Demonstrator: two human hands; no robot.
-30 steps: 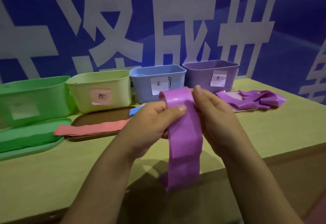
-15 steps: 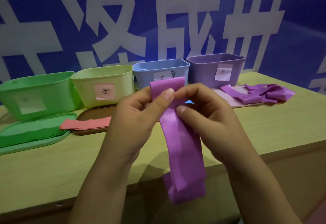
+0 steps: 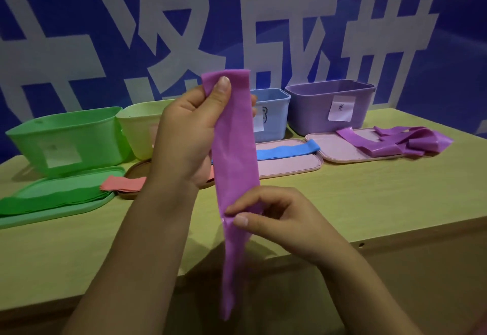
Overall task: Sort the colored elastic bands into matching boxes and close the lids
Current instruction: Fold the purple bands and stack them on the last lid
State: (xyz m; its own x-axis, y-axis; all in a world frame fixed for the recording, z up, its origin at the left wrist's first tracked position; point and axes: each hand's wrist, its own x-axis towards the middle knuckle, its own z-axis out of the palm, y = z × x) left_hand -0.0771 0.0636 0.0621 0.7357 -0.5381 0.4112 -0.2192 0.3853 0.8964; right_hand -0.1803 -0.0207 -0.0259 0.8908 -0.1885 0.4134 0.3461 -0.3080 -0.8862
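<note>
A long purple elastic band (image 3: 234,155) hangs upright in front of me. My left hand (image 3: 189,134) pinches its top end, thumb on the front. My right hand (image 3: 274,218) pinches the band lower down, near its middle. Along the back of the table stand four open boxes: green (image 3: 66,137), yellow-green (image 3: 139,129), blue (image 3: 274,115) and purple (image 3: 329,108). More purple bands (image 3: 390,142) lie heaped on the pink lid before the purple box. A blue band (image 3: 287,151) lies across another pink lid (image 3: 290,166). Green bands (image 3: 50,199) and a salmon band (image 3: 123,184) rest at left.
The green lid (image 3: 52,210) lies flat before the green box. A brown lid (image 3: 131,176) sits under the salmon band. The wooden table (image 3: 369,197) ends in a front edge just below my hands. A blue wall with large white characters rises behind.
My left hand has lifted the band's top end higher. My right hand has slid down the band from the top to its middle, drawing it out straight.
</note>
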